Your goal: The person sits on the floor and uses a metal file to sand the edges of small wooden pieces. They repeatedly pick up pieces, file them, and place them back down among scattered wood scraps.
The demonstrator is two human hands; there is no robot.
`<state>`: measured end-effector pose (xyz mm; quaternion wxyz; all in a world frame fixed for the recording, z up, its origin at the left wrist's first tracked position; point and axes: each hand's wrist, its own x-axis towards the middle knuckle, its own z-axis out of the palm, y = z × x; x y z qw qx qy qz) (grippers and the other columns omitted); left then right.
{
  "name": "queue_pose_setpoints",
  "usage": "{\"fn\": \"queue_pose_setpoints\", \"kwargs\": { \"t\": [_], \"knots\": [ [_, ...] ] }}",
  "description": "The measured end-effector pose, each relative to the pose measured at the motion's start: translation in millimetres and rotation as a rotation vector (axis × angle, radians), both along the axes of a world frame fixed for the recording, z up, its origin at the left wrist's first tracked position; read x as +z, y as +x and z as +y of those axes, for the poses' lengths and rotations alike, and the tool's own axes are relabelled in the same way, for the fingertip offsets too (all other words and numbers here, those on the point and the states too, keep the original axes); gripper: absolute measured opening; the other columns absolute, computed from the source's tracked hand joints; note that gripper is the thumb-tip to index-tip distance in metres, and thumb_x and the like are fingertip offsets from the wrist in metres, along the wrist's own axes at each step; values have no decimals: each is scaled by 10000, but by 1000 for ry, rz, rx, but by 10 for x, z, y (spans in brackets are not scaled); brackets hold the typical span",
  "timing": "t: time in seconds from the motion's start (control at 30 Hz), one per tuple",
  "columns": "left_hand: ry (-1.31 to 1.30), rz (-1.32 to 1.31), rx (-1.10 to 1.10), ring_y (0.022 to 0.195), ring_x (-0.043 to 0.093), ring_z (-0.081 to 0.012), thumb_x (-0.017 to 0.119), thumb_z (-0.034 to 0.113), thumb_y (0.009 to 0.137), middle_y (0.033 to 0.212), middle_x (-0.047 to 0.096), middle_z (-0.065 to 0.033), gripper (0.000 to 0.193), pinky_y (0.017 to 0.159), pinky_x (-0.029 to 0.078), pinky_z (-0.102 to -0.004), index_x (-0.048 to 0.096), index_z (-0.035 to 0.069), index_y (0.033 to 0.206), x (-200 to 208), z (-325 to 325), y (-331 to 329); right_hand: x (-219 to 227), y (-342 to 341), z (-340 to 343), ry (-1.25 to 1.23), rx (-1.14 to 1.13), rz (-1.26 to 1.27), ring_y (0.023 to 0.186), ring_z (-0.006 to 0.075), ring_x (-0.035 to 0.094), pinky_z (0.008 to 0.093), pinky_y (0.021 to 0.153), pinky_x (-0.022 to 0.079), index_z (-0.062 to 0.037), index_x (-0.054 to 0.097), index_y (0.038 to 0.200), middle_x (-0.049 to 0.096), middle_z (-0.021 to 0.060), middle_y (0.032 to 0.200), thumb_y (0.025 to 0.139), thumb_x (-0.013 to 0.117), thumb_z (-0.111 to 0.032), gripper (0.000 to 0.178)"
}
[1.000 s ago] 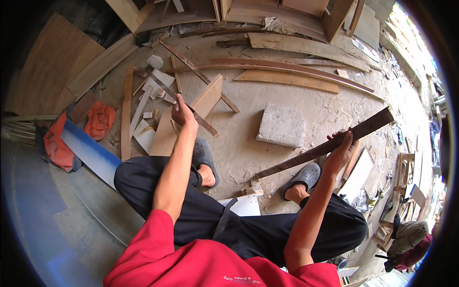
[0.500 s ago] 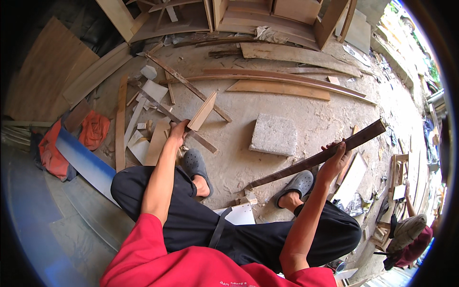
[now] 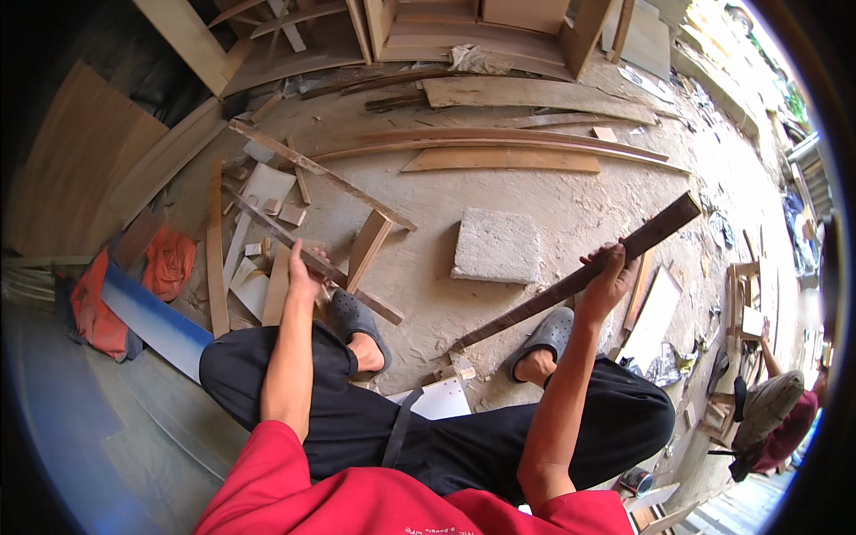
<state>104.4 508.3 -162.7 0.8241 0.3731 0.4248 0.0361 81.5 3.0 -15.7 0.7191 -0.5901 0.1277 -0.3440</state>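
Note:
My left hand (image 3: 305,270) is closed around a long, thin wooden strip (image 3: 272,226) slanting down to the right near my left shoe. A short, pale board (image 3: 368,250) stands between this strip and a second, similar strip (image 3: 321,174) farther off. Whether the three are joined I cannot tell. My right hand (image 3: 608,281) grips a dark brown wooden bar (image 3: 655,229) near its upper end. The bar tilts, and its lower end comes down by the floor near my right shoe; whether it touches is unclear.
A rough whitish block (image 3: 497,245) lies on the floor between the hands. Long planks (image 3: 535,96) and wood offcuts (image 3: 259,201) are scattered beyond and to the left. Wooden cabinets (image 3: 481,45) stand at the back. Another person (image 3: 776,419) is at the far right.
My left hand has shifted down and left along its strip, away from the short board. That board now sits lower between the strips. My right hand still holds the dark bar at a similar tilt.

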Motion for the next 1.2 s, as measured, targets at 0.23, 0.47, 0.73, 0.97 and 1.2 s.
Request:
{"fn": "queue_pose_setpoints", "kwargs": {
  "t": [0.23, 0.47, 0.73, 0.97, 1.2],
  "knots": [
    [50, 5, 13, 579, 436, -127, 639, 642, 772, 684, 438, 38, 535, 583, 398, -309, 399, 166, 812, 162, -301, 163, -21, -29, 52, -12, 30, -65, 664, 111, 547, 269, 569, 511, -28, 445, 1148, 533, 45, 815, 995, 475, -200, 232],
    [107, 72, 75, 495, 335, -85, 633, 560, 823, 653, 248, 40, 482, 441, 292, -240, 367, 159, 786, -12, -378, 263, 21, -90, 107, -10, 41, -112, 648, 108, 535, 273, 558, 518, -15, 434, 1137, 515, 46, 781, 992, 471, -187, 228],
    [495, -126, -1, 565, 383, -48, 641, 387, 871, 650, 366, 27, 384, 456, 297, -246, 422, 137, 678, 364, -1117, 393, 3, -183, -60, -19, -20, -69, 652, 95, 512, 266, 575, 501, -23, 423, 1108, 508, 38, 807, 990, 460, -167, 190],
    [990, -390, -53, 667, 490, -139, 671, 329, 858, 697, 549, -17, 374, 653, 428, -315, 568, -20, 772, 386, -1359, 927, -33, -220, -129, -36, -105, -49, 628, 126, 555, 282, 535, 516, -37, 443, 1119, 527, 52, 764, 993, 458, -221, 223],
    [1100, -396, -265, 683, 502, -161, 657, 338, 851, 706, 564, -50, 345, 671, 428, -317, 594, -2, 845, -116, -1415, 1158, -28, -278, -186, -26, -95, -25, 647, 116, 535, 268, 562, 501, -14, 413, 1135, 510, 51, 802, 997, 436, -176, 213]
  ]
}}
